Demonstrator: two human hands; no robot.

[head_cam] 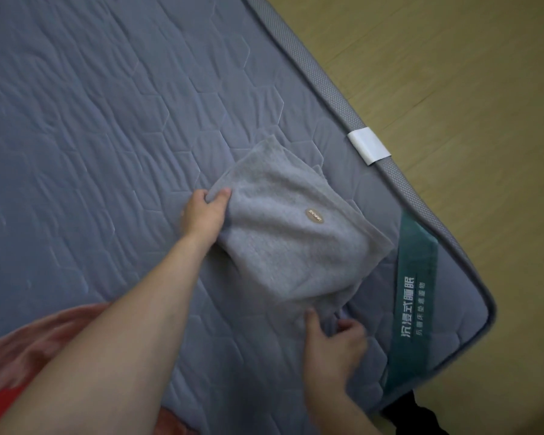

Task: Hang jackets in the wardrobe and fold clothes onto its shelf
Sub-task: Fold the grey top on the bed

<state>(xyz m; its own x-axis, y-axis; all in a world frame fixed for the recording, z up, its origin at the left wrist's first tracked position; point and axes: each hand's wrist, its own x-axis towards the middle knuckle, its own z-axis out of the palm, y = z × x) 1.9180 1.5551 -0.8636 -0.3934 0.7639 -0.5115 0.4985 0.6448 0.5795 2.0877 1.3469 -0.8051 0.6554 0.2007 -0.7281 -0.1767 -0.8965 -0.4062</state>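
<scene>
A blue-grey quilted mattress [107,120] fills most of the view, stitched in a hexagon pattern, with a grey mesh border along its right edge. Beyond that edge lies a pale wooden floor [468,89]. A folded grey garment [289,233] of fleecy cloth lies on the mattress near its lower right corner, and a small oval label [314,215] sits on its top face. Pink cloth [35,346] is bunched at the lower left, beneath your left forearm. A teal band [415,293] with white printed characters crosses the mattress corner, just right of the garment. A white tag [368,146] wraps the mesh border higher up. Your left hand [204,215] pinches the garment's left edge, thumb on top and fingers curled under. Your right hand [336,343] is at the garment's near edge, fingers seemingly tucked into the cloth, though blur makes the grip unclear.
</scene>
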